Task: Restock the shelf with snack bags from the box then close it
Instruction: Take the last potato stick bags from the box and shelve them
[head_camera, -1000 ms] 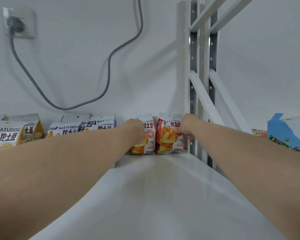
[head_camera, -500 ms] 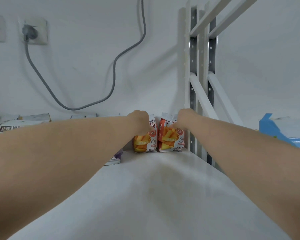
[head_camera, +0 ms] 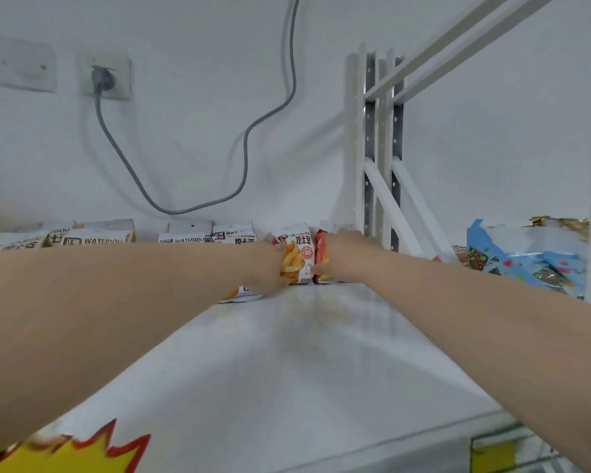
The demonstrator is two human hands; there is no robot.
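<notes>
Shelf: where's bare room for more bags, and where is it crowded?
Bare: middle and front of the shelf, to its edge. Crowded: the back wall, lined with snack bags, where left hand and right hand are at the yellow bag and red bag beside the upright post.

White shelf [head_camera: 321, 370]; snack bags [head_camera: 297, 256] lined along its back.

Bare left grip [head_camera: 271, 264], bare right grip [head_camera: 342, 255], bare forearms [head_camera: 123, 302].
</notes>
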